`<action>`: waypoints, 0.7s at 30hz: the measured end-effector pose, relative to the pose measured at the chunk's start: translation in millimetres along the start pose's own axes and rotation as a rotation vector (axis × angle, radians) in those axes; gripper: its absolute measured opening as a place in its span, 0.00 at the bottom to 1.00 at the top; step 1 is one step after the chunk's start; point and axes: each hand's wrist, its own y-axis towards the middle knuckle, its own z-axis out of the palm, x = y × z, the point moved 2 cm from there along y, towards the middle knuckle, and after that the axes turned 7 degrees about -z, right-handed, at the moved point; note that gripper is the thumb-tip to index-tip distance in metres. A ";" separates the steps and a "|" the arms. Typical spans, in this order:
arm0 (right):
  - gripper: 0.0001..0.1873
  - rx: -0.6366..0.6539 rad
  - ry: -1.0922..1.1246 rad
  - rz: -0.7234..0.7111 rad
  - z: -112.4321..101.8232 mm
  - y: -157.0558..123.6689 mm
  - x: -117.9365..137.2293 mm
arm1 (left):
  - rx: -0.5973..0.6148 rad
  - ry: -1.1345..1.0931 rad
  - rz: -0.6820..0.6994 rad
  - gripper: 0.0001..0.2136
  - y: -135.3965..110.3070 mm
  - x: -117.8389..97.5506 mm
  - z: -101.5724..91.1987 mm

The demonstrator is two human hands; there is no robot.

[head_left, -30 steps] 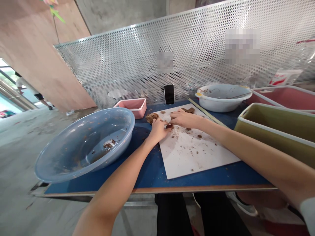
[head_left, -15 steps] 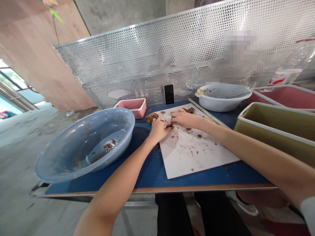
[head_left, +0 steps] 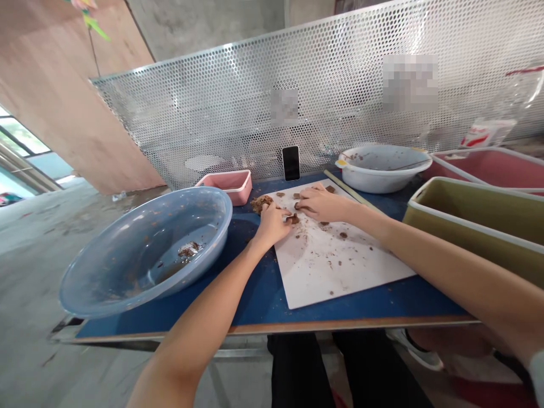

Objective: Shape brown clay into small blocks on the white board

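Head view: a blue-topped counter [head_left: 263, 294] with a worn wooden front edge, and a perforated sheet-metal screen [head_left: 238, 113] standing along its back. A flat white rectangular board [head_left: 335, 266] lies on the counter, matte and smeared with brown crumbs.

The left hand [head_left: 272, 222] sits at the board's far left edge. Its fingers are curled tight, with the tips pinched on a small dark brown doughy lump [head_left: 292, 219] that rests on the board between the two hands. The right hand [head_left: 321, 204] is palm down just beside it, fingers bent and tips at the lump; I cannot tell whether it grips or only presses.

A coarse brown crumbly pile [head_left: 261, 203] sits at the board's far left corner, near the left hand.

- Left: a big round translucent blue plastic basin [head_left: 127, 266], tilted, glossy, with wet brown bits inside.
- Behind it: a small pink rectangular plastic tray [head_left: 227, 184].
- Against the screen: a black phone [head_left: 291, 162], standing upright.
- Right, at the back: a round white plastic basin [head_left: 385, 170], soiled inside.
- Right, nearer: an olive-green rectangular plastic tub [head_left: 476, 221], with a pink rectangular tub [head_left: 488, 164] behind it.
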 end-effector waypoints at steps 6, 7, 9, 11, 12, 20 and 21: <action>0.22 0.014 -0.069 0.192 13.2 -17.2 26.1 | 0.033 0.049 0.015 0.16 -4.8 -5.2 -2.6; 0.24 0.014 -0.062 0.201 15.5 -17.9 29.4 | 0.037 0.054 0.018 0.17 -5.1 -5.5 -2.9; 0.25 0.024 -0.056 0.199 18.6 -17.6 33.5 | 0.045 0.060 0.017 0.18 -5.3 -5.6 -3.3; 0.26 0.039 -0.056 0.203 19.8 -16.3 34.3 | 0.045 0.062 0.013 0.18 -5.3 -5.4 -3.4; 0.26 0.045 -0.054 0.206 20.1 -15.6 34.0 | 0.041 0.064 0.012 0.18 -5.3 -5.2 -3.3; 0.24 0.060 -0.072 0.190 19.8 -14.5 37.0 | 0.020 0.077 0.037 0.17 -5.5 -5.3 -0.6; 0.23 0.064 -0.074 0.187 19.3 -14.3 37.7 | 0.020 0.077 0.039 0.17 -5.4 -5.4 -0.5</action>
